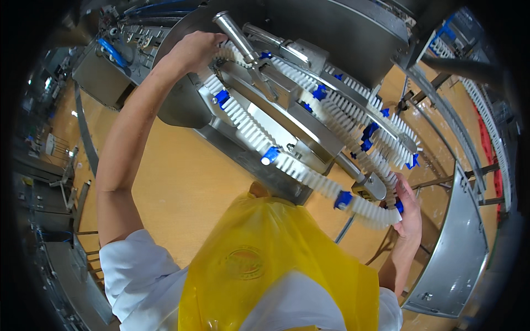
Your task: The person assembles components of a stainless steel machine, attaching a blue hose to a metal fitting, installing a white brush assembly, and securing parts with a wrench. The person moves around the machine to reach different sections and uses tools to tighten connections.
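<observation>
A white toothed plastic conveyor chain [245, 122] with blue pieces set along it loops around a metal frame [309, 129]. At the upper left bend of the loop my left hand [196, 51] has its fingers curled onto the chain; the fingertips are partly hidden. My right hand [409, 212] grips the lower right end of the loop, beside a blue piece [399, 206]. The near strand sags between my two hands, with another blue piece [343, 199] on it. More white toothed strands [337, 105] run along the far side of the frame.
A clamp lever [234, 34] sticks up from the frame. Behind it rises a curved steel housing [353, 27]. At the right stand a steel panel [455, 248] and curved rails [441, 110]. The orange-tan floor [182, 176] shows below, and machinery with a blue hose [112, 52] stands at the left.
</observation>
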A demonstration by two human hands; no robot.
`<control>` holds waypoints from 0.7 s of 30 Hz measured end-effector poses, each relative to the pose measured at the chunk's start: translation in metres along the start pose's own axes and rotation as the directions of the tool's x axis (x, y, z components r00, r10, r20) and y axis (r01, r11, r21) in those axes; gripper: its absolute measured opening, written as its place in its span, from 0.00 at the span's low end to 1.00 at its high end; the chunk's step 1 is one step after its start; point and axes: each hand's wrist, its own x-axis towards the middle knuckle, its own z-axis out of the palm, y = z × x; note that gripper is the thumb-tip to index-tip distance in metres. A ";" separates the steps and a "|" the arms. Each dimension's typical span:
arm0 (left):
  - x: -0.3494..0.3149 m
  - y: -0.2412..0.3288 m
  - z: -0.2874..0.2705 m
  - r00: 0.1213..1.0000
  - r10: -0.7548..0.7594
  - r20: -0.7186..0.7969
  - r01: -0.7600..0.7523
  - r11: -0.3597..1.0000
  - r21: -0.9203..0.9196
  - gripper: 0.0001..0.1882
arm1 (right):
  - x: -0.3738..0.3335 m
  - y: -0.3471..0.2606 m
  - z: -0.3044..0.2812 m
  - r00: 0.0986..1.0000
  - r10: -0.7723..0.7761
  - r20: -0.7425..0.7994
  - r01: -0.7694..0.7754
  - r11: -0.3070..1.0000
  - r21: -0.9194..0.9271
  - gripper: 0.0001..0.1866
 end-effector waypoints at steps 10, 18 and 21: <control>0.011 -0.021 -0.044 0.993 0.111 0.035 -0.108 0.991 -0.078 0.14 | 0.014 -0.014 -0.010 0.976 0.015 0.219 0.023 0.985 -0.172 0.19; -0.006 0.014 -0.056 0.999 0.010 0.036 -0.012 0.999 0.048 0.10 | 0.016 -0.001 -0.015 0.989 0.102 0.105 -0.098 0.994 -0.040 0.20; 0.000 0.002 -0.037 1.000 -0.009 0.000 0.009 0.995 0.095 0.12 | 0.015 -0.001 -0.006 0.996 0.083 -0.011 -0.084 0.996 -0.039 0.22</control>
